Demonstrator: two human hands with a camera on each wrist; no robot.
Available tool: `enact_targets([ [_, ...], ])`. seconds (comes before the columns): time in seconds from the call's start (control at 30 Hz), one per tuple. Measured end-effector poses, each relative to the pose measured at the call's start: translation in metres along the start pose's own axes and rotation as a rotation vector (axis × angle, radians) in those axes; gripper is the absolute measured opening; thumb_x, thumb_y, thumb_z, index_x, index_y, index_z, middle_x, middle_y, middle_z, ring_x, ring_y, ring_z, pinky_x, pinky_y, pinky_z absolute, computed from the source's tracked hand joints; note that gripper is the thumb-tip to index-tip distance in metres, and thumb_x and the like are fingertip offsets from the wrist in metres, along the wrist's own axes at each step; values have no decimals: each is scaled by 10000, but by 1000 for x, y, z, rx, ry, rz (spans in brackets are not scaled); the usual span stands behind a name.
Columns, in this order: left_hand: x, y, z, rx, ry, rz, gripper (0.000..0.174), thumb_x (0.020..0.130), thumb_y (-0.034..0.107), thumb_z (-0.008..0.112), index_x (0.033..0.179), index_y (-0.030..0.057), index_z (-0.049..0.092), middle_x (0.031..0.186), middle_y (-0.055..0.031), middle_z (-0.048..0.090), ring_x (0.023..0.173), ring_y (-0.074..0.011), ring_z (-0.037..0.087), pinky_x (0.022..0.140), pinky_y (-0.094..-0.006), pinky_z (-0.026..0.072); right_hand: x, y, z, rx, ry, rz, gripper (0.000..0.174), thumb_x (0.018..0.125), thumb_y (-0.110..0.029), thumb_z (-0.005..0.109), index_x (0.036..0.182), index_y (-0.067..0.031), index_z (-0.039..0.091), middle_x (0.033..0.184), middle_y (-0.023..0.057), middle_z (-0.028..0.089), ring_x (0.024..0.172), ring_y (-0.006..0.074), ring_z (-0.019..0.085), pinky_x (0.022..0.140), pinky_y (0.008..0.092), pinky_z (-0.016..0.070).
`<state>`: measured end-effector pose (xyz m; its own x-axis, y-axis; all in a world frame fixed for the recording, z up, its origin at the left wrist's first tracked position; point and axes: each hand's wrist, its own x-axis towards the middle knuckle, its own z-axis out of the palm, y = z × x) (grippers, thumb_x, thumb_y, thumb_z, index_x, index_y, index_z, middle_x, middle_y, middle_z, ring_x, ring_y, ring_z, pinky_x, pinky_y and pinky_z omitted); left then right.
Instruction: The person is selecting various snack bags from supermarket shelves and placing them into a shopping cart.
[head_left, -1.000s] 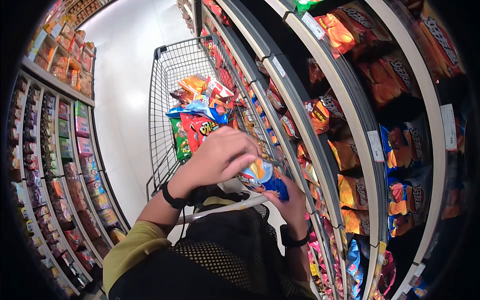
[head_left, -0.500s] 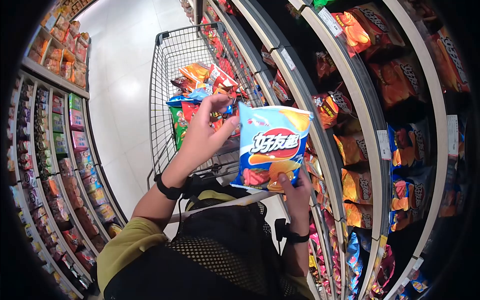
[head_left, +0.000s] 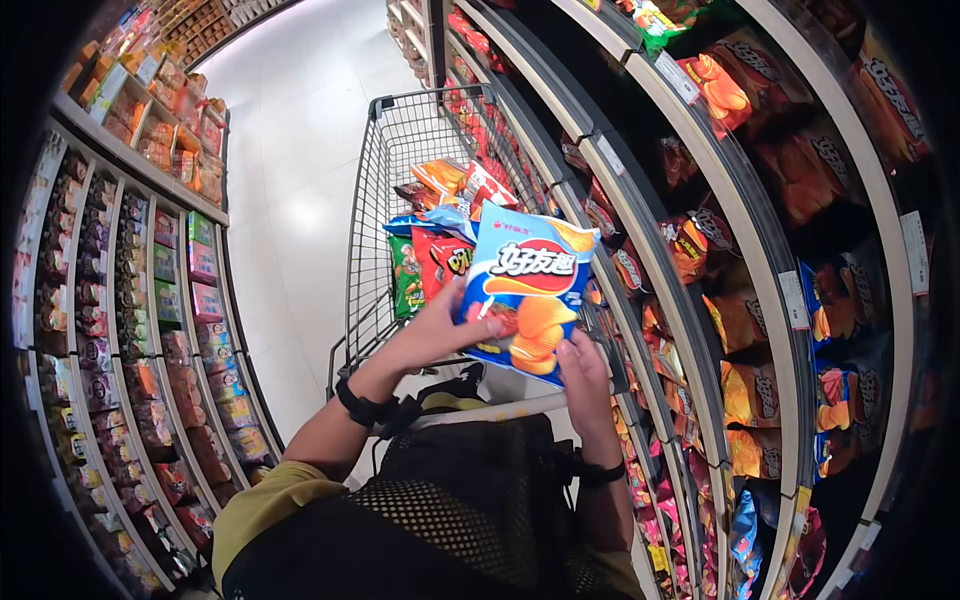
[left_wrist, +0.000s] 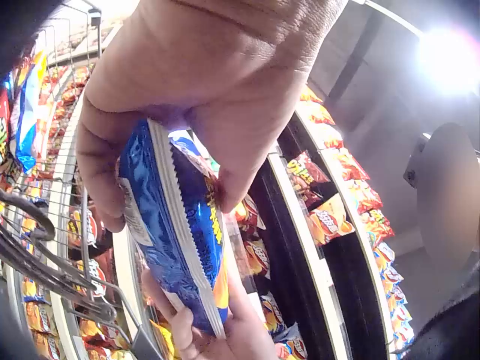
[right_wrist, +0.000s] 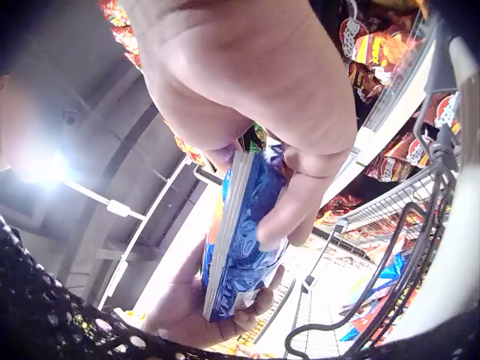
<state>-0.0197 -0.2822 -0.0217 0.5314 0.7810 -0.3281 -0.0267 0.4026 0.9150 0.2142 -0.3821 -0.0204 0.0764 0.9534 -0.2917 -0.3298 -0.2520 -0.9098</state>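
Note:
A blue bag of potato chips (head_left: pixel 525 262) is held upright in front of the body, its printed front toward the head camera. My left hand (head_left: pixel 432 335) grips its lower left edge, thumb across the front. At the lower right corner, my right hand (head_left: pixel 588 382) pinches the bag with the thumb in front. In the left wrist view the bag's crimped bottom seam (left_wrist: pixel 184 217) runs between both hands. The right wrist view shows fingers and thumb of the right hand (right_wrist: pixel 255 82) on either side of the bag (right_wrist: pixel 251 225).
Beyond the bag stands a wire shopping cart (head_left: pixel 362 235) holding a red bag (head_left: pixel 432 258), a green bag (head_left: pixel 405 278) and other snack bags. Shelves of chip bags (head_left: pixel 745 395) line the right side. Across the pale aisle floor (head_left: pixel 290 180) are shelves of jars and packets (head_left: pixel 95 300).
The bag was first tilted under the left hand, then raised face-up by the right hand with the left hand off it. Now the left hand grips it too. The head view has shifted.

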Motion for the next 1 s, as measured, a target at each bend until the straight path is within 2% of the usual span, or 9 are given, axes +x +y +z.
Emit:
enact_targets([
  [0.2,17,-5,-141,191,408,111,674,874,334,802,1300,-61,460,1155,-141,659,993,-165,681,858,-316,585,-11,19,17,-297,-13,84,432,1044,-201,552,1411,4,451,1324,164,612,1156,226,651,898,316,540],
  [0.23,23,-12,-163,454,508,122,694,833,377,825,1266,-37,474,1127,-162,672,952,-199,702,828,-338,583,-14,20,13,-296,-10,81,432,1044,-201,552,1411,4,451,1324,164,612,1156,226,651,898,316,540],
  [0.3,36,-21,-194,931,569,-49,735,785,468,812,1243,-11,492,1089,-192,689,923,-288,722,787,-397,583,-21,23,6,-327,34,90,403,1038,-179,563,1384,9,476,1303,161,623,1131,215,659,890,298,537],
  [0.4,57,-40,-207,1264,626,-349,719,762,538,763,1200,23,517,1054,-210,699,916,-359,716,785,-457,573,-28,29,0,-309,102,66,376,1033,-162,569,1357,15,497,1273,154,636,1095,201,667,866,286,535],
  [0.5,74,-75,-210,1361,690,-393,704,772,536,737,1158,-10,518,1013,-224,698,917,-387,716,808,-467,575,-37,33,-9,-327,144,48,367,1033,-156,569,1347,20,501,1245,143,647,1074,191,668,841,282,534],
  [0.63,73,-98,-215,1431,592,-405,652,801,453,700,1188,-29,490,1018,-230,707,927,-376,719,807,-465,571,-50,37,-13,-301,206,54,354,1029,-142,571,1338,16,507,1231,139,653,1061,185,670,828,282,530],
  [0.8,73,-90,-210,1352,527,-572,805,818,578,692,1275,-40,456,1084,-223,715,1007,-337,721,874,-428,551,-54,43,-14,-274,249,46,327,1018,-110,576,1316,14,522,1217,139,658,1042,181,676,846,279,526],
  [0.9,64,-77,-187,1445,516,-481,776,888,637,578,1247,-43,476,1012,-231,726,950,-366,728,840,-465,556,-53,51,-17,-261,245,-16,311,1012,-88,577,1301,18,532,1213,140,662,1038,176,678,846,269,522],
  [1.0,55,-69,-170,1403,364,-327,720,867,571,643,1270,-4,483,1017,-228,720,954,-394,713,825,-488,554,-52,55,-20,-255,264,-50,287,1002,-70,584,1275,14,556,1172,120,675,1013,157,676,830,260,518],
])
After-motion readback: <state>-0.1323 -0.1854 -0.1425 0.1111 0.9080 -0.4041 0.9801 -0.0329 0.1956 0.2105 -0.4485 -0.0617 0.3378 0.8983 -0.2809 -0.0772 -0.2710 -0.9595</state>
